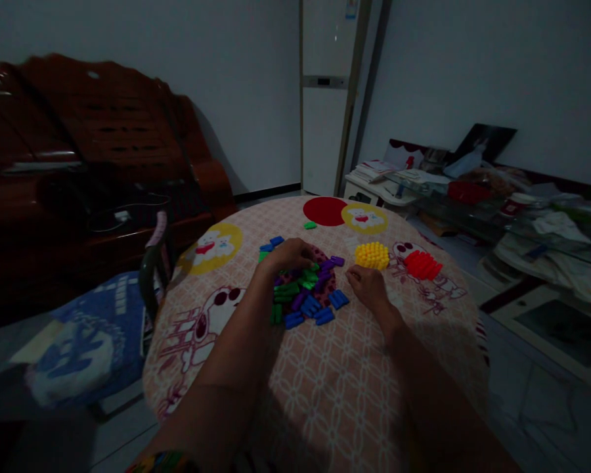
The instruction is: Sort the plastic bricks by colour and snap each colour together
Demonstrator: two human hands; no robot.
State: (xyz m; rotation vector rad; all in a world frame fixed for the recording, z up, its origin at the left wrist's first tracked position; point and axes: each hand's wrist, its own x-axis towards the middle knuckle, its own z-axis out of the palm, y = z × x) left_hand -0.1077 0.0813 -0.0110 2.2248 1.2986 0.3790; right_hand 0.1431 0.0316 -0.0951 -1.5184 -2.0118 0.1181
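Observation:
My left hand (294, 253) reaches over a loose pile of small ridged plastic pieces, its fingers curled down among them. What its fingertips grip is hidden. Under and beside it lie bright green pieces (308, 278), purple pieces (324, 278), dark green pieces (286, 292) and blue pieces (310, 305). Just right of the pile, my right hand (368, 285) is closed with thumb and fingers together; anything in the pinch is too small to make out. Directly behind that hand sits a tightly packed yellow group (373, 254). Farther right, red pieces (422, 264) lie lined up side by side.
A patterned cloth covers the round table (320, 381). One green piece (310, 225) lies apart near the far edge. At left stand a chair (155, 269) with a blue cover and a wooden sofa (113, 138). A cluttered glass-topped cabinet (473, 197) runs along the right.

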